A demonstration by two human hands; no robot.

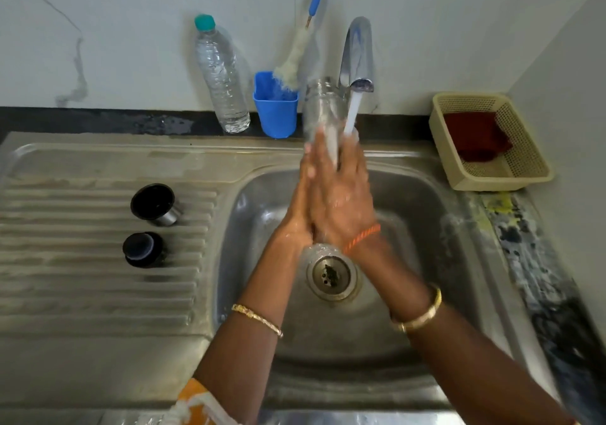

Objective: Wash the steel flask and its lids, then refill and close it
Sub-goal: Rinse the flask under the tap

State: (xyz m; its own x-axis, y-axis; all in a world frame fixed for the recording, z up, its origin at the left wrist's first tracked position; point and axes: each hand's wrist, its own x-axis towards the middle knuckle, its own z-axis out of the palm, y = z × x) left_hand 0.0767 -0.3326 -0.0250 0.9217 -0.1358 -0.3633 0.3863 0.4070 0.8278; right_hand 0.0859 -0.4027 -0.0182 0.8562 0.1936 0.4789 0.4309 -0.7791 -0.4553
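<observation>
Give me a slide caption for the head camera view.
Hands rinsed under running tap; steel flask behind, two lids on drainboard.

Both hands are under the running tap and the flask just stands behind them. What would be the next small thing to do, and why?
Probably reach for the steel flask. The left hand and right hand are pressed together, holding nothing, under the tap; both lids lie on the drainboard.
</observation>
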